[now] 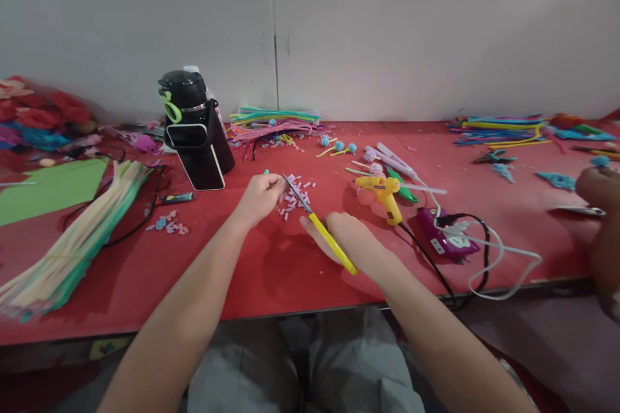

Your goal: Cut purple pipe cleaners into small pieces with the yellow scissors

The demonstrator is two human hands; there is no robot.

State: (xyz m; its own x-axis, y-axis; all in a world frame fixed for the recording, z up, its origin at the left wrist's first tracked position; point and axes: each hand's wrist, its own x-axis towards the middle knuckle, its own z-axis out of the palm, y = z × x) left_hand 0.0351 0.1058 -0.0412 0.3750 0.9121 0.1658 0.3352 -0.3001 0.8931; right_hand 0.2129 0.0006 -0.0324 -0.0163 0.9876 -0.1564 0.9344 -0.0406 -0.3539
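My right hand (346, 235) grips a pair of scissors with yellow handles (332, 244), its blades pointing up and left. The blade tips reach the fingers of my left hand (260, 199), which are pinched together. What they hold is mostly hidden; a bit of teal (266, 171) shows just behind them. Beneath the blades, small lilac cut pieces (292, 205) lie scattered on the red tabletop (271, 271). Right of my right hand rests a yellow glue gun (385, 197) with a clear stick in its back.
A black bottle in a holder (201, 148) stands behind my left hand. Pipe cleaner bundles lie at left (82, 239) and back (276, 122). On the right are a purple power strip (443, 235), looping cables and a co-worker's hand (598, 190). A white partition (387, 45) rises behind.
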